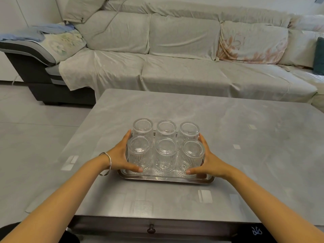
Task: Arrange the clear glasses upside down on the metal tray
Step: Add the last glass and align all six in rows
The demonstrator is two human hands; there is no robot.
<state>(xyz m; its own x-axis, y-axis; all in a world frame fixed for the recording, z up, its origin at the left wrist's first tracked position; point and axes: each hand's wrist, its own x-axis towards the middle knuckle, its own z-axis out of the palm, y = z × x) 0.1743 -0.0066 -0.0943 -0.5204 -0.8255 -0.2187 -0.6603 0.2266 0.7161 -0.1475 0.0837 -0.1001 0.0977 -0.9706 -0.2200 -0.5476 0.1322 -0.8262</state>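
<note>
With all six clear glasses already upside down on the metal tray, the open left hand and right hand just bracket the cluster's long side-to-side axis, equally close.

A home living room, plainly. Long sectional sofa along the far side, draped in pale loose covers, one floral throw over a back cushion and folded blue cloth on the left chaise end. Low grey stone-look coffee table in front, with a drawer knob at the near edge. Large grey floor tiles beneath; white wall behind.
</note>
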